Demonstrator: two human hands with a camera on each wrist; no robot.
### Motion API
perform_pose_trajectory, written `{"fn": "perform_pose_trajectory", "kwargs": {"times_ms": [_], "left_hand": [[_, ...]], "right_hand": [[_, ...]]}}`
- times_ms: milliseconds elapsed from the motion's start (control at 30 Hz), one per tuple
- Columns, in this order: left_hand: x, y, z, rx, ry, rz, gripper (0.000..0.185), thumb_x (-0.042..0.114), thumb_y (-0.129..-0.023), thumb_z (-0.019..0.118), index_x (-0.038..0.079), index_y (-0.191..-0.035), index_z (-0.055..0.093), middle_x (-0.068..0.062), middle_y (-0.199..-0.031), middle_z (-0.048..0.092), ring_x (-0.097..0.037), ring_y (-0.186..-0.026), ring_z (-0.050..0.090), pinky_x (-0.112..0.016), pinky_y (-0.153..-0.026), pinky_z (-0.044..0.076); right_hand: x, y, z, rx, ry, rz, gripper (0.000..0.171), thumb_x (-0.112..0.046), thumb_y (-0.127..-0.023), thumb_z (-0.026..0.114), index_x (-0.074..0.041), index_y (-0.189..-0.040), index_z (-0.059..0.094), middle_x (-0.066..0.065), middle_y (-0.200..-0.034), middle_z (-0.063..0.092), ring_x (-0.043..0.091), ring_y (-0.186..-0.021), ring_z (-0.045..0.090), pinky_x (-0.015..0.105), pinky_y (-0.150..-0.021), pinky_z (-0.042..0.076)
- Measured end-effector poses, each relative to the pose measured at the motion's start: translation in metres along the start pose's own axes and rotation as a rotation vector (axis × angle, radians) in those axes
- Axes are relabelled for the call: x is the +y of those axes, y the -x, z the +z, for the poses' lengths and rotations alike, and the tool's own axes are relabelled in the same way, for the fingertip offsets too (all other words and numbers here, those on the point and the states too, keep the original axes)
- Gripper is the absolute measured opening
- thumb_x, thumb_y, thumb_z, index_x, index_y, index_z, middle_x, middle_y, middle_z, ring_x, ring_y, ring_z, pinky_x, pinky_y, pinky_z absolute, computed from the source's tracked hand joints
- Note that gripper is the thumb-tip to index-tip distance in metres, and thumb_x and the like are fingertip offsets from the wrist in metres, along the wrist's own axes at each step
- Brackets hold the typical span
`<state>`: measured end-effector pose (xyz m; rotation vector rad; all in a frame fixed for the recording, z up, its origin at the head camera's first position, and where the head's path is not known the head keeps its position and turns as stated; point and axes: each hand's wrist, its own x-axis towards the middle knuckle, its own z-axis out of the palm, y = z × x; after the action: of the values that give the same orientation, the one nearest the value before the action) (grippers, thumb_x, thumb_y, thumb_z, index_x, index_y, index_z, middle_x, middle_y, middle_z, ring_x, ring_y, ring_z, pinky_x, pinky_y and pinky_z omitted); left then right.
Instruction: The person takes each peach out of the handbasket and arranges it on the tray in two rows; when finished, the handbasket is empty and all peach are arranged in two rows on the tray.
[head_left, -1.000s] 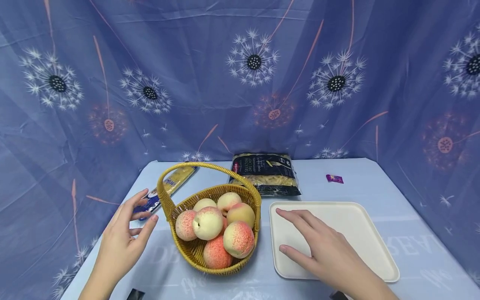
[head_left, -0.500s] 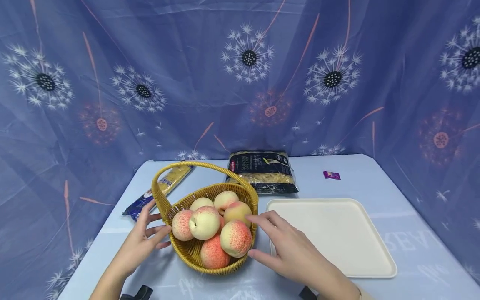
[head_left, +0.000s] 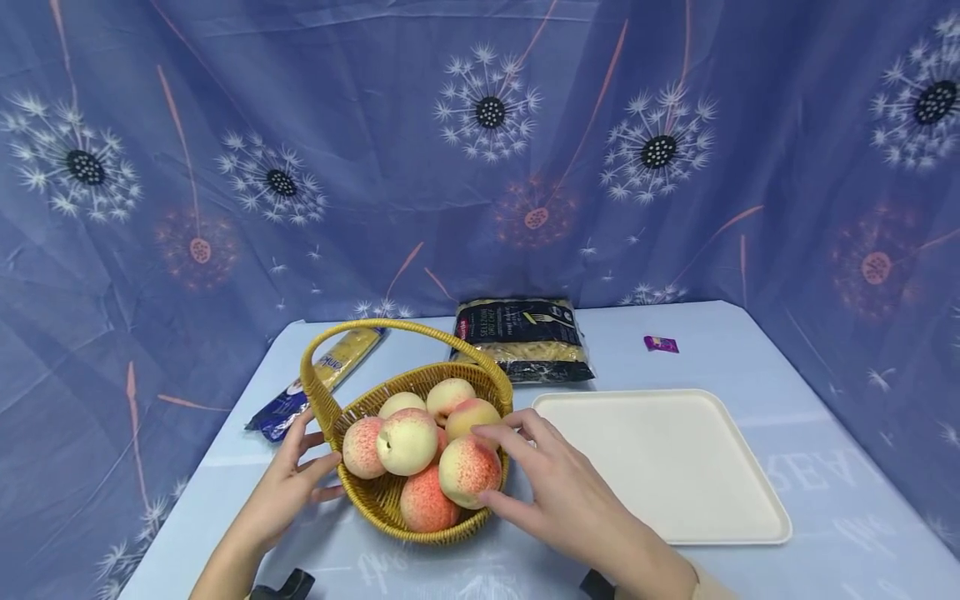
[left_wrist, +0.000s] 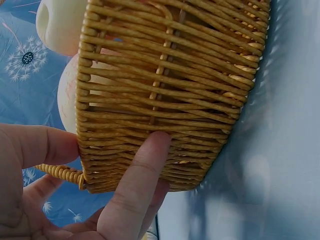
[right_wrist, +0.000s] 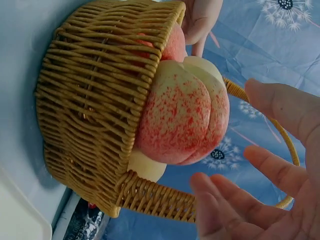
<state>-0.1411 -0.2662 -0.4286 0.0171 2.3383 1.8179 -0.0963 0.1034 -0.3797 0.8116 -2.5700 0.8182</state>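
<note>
A yellow-brown wicker basket [head_left: 390, 531] with an arched handle holds several pink-and-cream peaches [head_left: 408, 442]. At its left side is my left hand [head_left: 281, 492]. In the left wrist view, the left thumb [left_wrist: 55, 146] touches the rim and a fairly straight finger [left_wrist: 135, 182] rests against the outer wall. My right hand [head_left: 558, 492] hovers at the basket's right edge, fingers spread around the front-right peach [head_left: 470, 472]. In the right wrist view a gap shows between those fingers and the speckled peach [right_wrist: 175, 115].
Right of the basket lies a cream tray [head_left: 667, 467]. Behind stand a dark pasta bag [head_left: 521, 340] and, at left, a blue-and-yellow pasta packet [head_left: 318, 379]. A small purple packet [head_left: 661, 343] lies at back right, before the dandelion curtain [head_left: 375, 167].
My left hand has moved right onto the basket's side. The right hand has come left from above the tray to the front-right peach. The basket and peaches keep their places.
</note>
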Motion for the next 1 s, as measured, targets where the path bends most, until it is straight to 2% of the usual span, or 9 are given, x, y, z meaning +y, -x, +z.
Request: {"fn": "perform_pose_trajectory", "kwargs": {"times_ms": [167, 300, 533, 667, 1000], "left_hand": [[-0.002, -0.001, 0.001, 0.027, 0.002, -0.014, 0.080, 0.006, -0.109, 0.056, 0.027, -0.171, 0.010, -0.035, -0.162, 0.026, -0.054, -0.135, 0.054, -0.048, -0.084, 0.068], [-0.003, -0.001, 0.001, 0.036, 0.008, -0.016, 0.079, 0.006, -0.109, 0.056, 0.028, -0.171, 0.011, -0.035, -0.162, 0.026, -0.053, -0.135, 0.054, -0.048, -0.084, 0.068], [-0.003, -0.002, 0.002, 0.044, 0.012, -0.008, 0.076, 0.008, -0.110, 0.056, 0.030, -0.170, 0.015, -0.033, -0.163, 0.026, -0.050, -0.134, 0.055, -0.047, -0.083, 0.068], [-0.003, -0.002, 0.004, 0.051, 0.013, -0.010, 0.075, 0.009, -0.110, 0.055, 0.030, -0.170, 0.016, -0.033, -0.164, 0.026, -0.050, -0.134, 0.054, -0.046, -0.083, 0.068], [-0.004, 0.000, 0.006, 0.067, 0.020, -0.032, 0.076, 0.009, -0.111, 0.054, 0.030, -0.171, 0.013, -0.034, -0.165, 0.023, -0.053, -0.137, 0.053, -0.046, -0.083, 0.068]], "right_hand": [[-0.005, -0.004, 0.002, -0.068, -0.066, -0.003, 0.065, -0.038, -0.087, 0.091, -0.029, -0.144, 0.064, -0.010, -0.138, 0.063, 0.008, -0.117, 0.068, 0.036, -0.091, 0.063], [-0.008, -0.008, 0.002, -0.109, -0.090, 0.003, 0.066, -0.035, -0.087, 0.092, -0.029, -0.146, 0.064, -0.009, -0.136, 0.064, 0.010, -0.115, 0.069, 0.037, -0.091, 0.063], [-0.011, -0.020, 0.005, -0.227, -0.152, 0.098, 0.061, -0.030, -0.088, 0.091, -0.026, -0.144, 0.067, -0.003, -0.141, 0.066, 0.016, -0.123, 0.067, 0.042, -0.099, 0.061], [-0.011, -0.027, 0.007, -0.271, -0.180, 0.110, 0.063, -0.027, -0.088, 0.091, -0.022, -0.146, 0.066, 0.002, -0.144, 0.066, 0.020, -0.127, 0.066, 0.042, -0.101, 0.061], [-0.011, -0.036, 0.009, -0.276, -0.148, 0.058, 0.059, -0.021, -0.085, 0.092, -0.016, -0.139, 0.072, 0.005, -0.136, 0.072, 0.021, -0.121, 0.068, 0.040, -0.098, 0.061]]}}
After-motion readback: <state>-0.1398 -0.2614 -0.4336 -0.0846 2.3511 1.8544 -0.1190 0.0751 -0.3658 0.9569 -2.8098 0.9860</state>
